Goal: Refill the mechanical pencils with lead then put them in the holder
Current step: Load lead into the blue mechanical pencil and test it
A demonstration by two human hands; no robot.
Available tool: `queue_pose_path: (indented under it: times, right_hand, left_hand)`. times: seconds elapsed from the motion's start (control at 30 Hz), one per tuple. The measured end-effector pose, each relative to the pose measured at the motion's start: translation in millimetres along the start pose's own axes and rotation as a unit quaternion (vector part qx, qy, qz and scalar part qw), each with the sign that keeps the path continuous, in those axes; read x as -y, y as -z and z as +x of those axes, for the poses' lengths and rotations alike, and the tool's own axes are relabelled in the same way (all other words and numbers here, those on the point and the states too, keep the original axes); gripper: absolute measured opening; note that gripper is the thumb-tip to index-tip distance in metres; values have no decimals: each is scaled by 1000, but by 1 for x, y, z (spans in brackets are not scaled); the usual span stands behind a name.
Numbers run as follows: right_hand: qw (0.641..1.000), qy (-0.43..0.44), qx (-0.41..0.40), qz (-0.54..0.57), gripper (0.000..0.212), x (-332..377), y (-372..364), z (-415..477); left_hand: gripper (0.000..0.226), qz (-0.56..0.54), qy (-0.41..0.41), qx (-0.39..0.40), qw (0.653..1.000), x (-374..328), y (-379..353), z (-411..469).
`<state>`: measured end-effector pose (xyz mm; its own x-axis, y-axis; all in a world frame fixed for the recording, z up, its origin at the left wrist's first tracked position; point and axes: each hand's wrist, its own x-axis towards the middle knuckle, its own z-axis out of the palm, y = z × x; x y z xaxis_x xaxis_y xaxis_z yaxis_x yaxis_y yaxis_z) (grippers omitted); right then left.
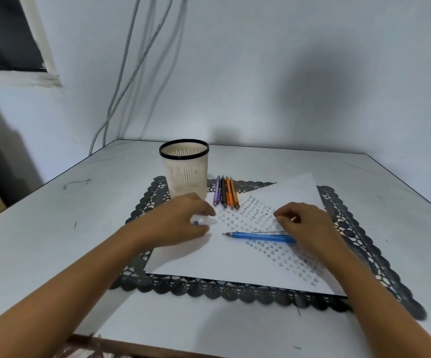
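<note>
Left of the blue pencil [261, 236], my left hand [180, 220] curls its fingers round a small clear tube [204, 220]. Behind the blue pencil are the holder [184, 171] and four more pencils [226, 193]. It lies flat on the paper [196, 259], tip left, long way sideways. My right hand [305, 223] is at its back end, nearer, and pinches a thin pale bit [293, 218]. Bare paper lies in front of it.

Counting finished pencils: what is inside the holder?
No pencil stands above the black rim of the holder; only its slotted inner wall shows. Its floor is hidden behind the front wall.
</note>
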<state>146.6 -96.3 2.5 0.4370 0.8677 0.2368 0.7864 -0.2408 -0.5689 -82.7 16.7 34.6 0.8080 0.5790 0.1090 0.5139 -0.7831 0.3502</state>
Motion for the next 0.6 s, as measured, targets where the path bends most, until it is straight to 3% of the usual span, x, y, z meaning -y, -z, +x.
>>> queue_pose_path:
  times: [0.13, 0.33, 0.6]
  right_hand:
    - [996, -5, 82, -32, 13, -4, 6, 9]
    - [979, 3, 198, -44, 10, -1, 20, 17]
    - [967, 34, 247, -53, 16, 1, 30, 20]
  left_hand:
    - [30, -18, -60, 7, 998, -27, -19, 11]
    - [35, -1, -86, 31, 996, -46, -39, 28]
    - [17, -10, -106, 16, 994, -48, -49, 34]
